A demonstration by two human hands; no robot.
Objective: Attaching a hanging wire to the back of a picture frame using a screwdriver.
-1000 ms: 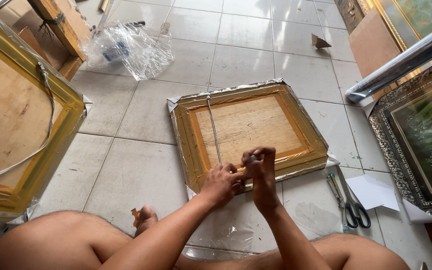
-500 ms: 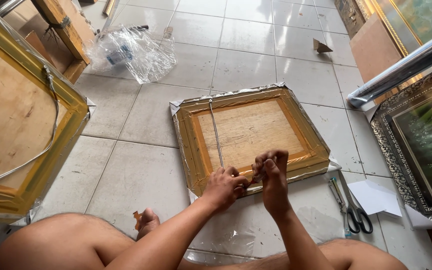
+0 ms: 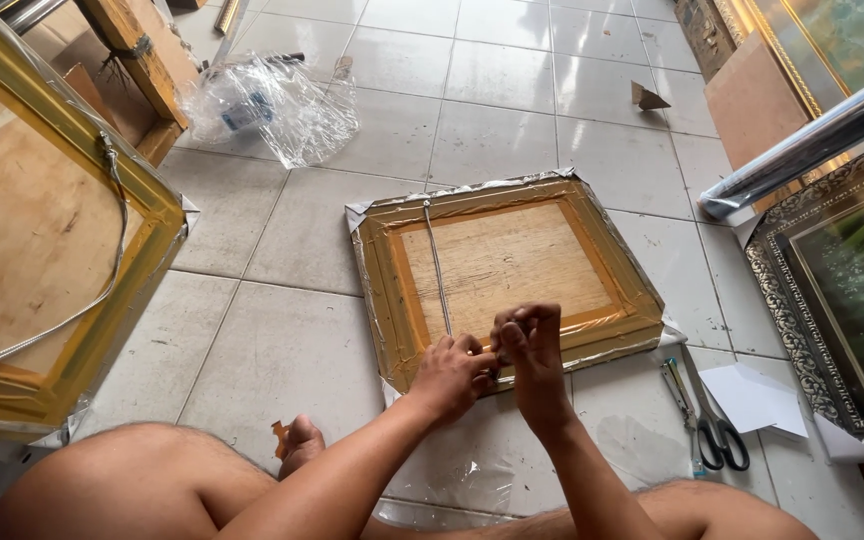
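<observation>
On the far left, a big gold picture frame (image 3: 47, 250) leans with its brown back showing, and a grey cord (image 3: 72, 310) hangs across it. Past it, a crumpled clear plastic bag (image 3: 277, 105) lies on the tiled floor (image 3: 282, 340); something small and blue-white sits inside, too blurry to name. In the middle, a smaller gold frame (image 3: 512, 270) lies face down on the floor, wrapped in clear plastic, with its plywood back up. A thin grey hanging cord (image 3: 437, 270) runs from the far edge down to the near edge. The left hand (image 3: 452, 375) sits at that near edge, with its fingers curled and pressed together on the cord's end. The right hand (image 3: 530, 345) is just beside it, touching it, with the fingertips pinching the same spot; what exactly sits between them is hidden. To do this bit well, I think the cord should be kept tight and straight, and both hands should stay close to the frame edge so the end does not slip. To the right, scissors (image 3: 717, 435) with black handles lie on the floor beside a white paper scrap (image 3: 752, 395). On the far right, a dark ornate frame (image 3: 832, 300) holds a green painting, and a shiny foil roll (image 3: 812, 140) leans above it.
</observation>
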